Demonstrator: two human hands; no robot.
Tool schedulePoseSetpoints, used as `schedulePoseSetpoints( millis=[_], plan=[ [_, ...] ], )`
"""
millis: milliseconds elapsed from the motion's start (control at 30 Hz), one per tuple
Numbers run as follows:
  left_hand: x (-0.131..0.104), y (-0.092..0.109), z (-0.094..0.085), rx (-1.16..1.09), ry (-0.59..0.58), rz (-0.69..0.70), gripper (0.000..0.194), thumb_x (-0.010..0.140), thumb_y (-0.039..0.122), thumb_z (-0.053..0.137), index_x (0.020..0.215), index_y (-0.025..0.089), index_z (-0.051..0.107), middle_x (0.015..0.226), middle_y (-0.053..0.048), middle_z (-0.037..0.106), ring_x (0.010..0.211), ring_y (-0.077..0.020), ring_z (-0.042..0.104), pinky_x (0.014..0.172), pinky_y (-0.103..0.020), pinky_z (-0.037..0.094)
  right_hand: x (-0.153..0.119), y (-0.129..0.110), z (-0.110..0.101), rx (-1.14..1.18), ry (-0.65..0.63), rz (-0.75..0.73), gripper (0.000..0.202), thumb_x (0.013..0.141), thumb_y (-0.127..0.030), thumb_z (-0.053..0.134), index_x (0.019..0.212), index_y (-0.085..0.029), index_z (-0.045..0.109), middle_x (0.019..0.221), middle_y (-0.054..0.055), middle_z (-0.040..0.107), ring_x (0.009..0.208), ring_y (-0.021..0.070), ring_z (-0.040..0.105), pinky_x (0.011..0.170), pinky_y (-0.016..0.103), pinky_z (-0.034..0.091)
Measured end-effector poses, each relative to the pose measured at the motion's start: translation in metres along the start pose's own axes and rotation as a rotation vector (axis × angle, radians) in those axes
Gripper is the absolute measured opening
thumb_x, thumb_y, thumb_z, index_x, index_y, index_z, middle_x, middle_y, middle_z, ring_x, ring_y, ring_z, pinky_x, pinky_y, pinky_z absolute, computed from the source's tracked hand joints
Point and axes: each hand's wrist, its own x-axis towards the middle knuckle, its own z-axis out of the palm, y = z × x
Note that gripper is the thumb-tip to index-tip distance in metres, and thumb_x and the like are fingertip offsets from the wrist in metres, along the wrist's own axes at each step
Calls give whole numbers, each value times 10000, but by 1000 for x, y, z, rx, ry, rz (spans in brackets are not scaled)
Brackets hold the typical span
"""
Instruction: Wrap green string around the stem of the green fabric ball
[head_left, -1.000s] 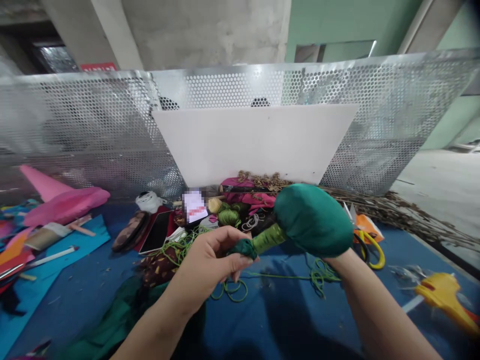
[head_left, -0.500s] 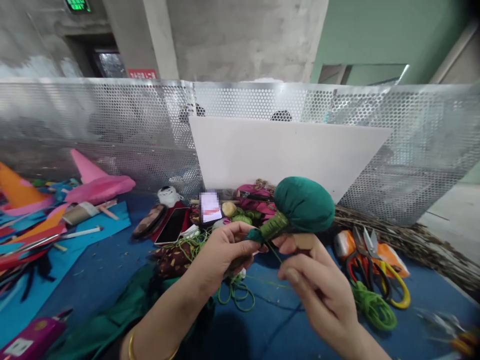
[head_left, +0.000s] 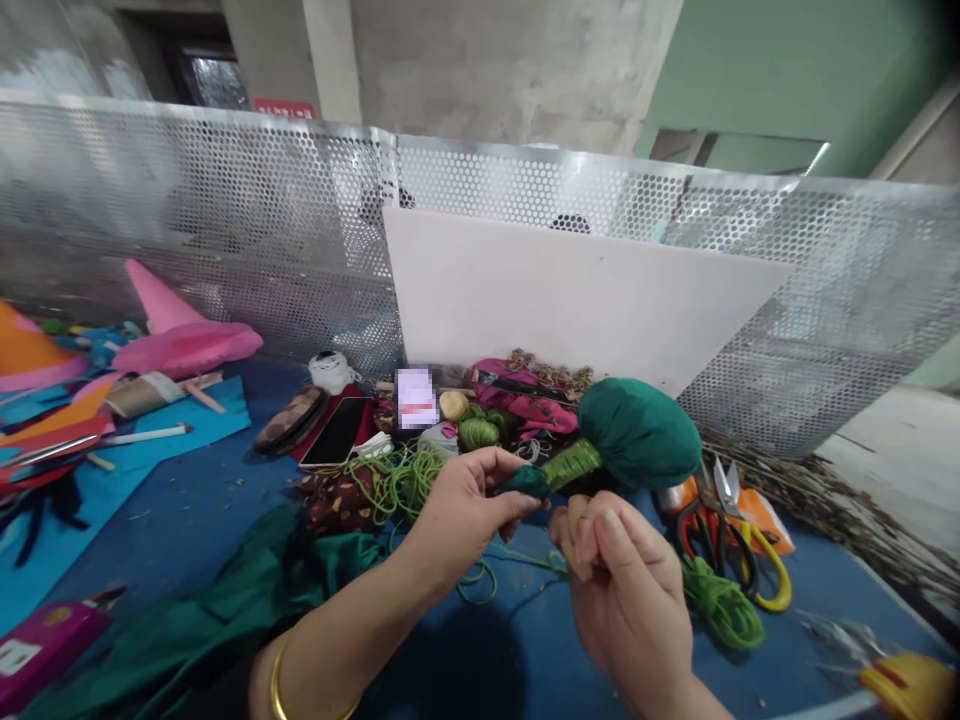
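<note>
A dark green cloth ball (head_left: 639,432) has a neck wrapped in light green cord (head_left: 571,464) and a short cloth tail. My left hand (head_left: 480,500) pinches that tail between thumb and fingers, holding the ball tilted up to the right. Just below the wrapped neck, my right hand (head_left: 626,570) is closed, with a tan wrap on one finger; a thin green cord runs toward it, and its grip on the cord is hidden by the fingers. Loose green cord (head_left: 409,480) lies in a tangle behind my left wrist.
Scissors (head_left: 727,490) and a green cord coil (head_left: 724,605) lie right. Dark green cloth (head_left: 247,590) and a purple tool (head_left: 49,650) are left. Behind stand a phone (head_left: 337,432), a white board (head_left: 570,300) and a perforated metal screen (head_left: 292,230); dry stalks (head_left: 847,510) line the right edge.
The cloth ball has shifted right and slightly down, with my left hand. My right hand has closed more tightly and turned below the neck. The camera view has tilted slightly.
</note>
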Motion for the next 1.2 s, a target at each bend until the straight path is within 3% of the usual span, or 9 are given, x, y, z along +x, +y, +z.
schedulePoseSetpoints(
  millis=[267,400,533,700,833,1000,1200],
  plan=[
    [1,2,-1,29,-6,-12,257,638,225,731,827,131,583,663,-14,676,408,-44,431,389,-184,269,-1,-3,8,103,200,58,357,836,-379,697,565,-186,568,533,-47,391,506,90,353,513,235,360],
    [0,2,-1,36,-22,18,232,660,206,737,822,135,587,676,12,648,456,-46,449,450,-189,343,9,-1,7,263,367,199,271,778,-379,761,668,-197,592,562,-79,376,480,67,323,550,223,425],
    [-2,1,1,78,-21,51,229,674,206,745,845,144,606,691,32,614,507,-58,471,501,-197,395,17,3,3,314,338,266,250,696,-277,826,662,-195,592,551,-89,379,522,78,389,639,241,470],
    [-5,2,2,137,-53,42,266,733,345,739,856,146,613,639,41,558,503,-72,480,482,-198,384,19,10,1,135,358,203,199,639,-281,851,695,-196,680,636,-32,598,580,110,499,589,245,437],
    [-7,5,5,170,22,62,371,754,502,699,710,153,583,559,57,476,458,-69,438,446,-198,395,18,15,2,64,329,168,223,641,-301,841,595,-179,660,530,-32,540,517,102,428,530,244,391],
    [-7,4,6,259,90,72,323,712,430,745,686,167,561,576,49,505,483,-86,474,441,-198,416,16,18,4,85,365,159,191,607,-279,857,645,-176,700,538,-31,554,511,94,397,504,236,359],
    [-3,6,-5,254,-41,58,178,755,305,702,765,163,595,674,28,556,600,-98,509,563,-211,442,15,17,3,87,348,155,174,649,-262,836,623,-180,685,555,-31,574,535,99,417,535,240,367]
  ],
)
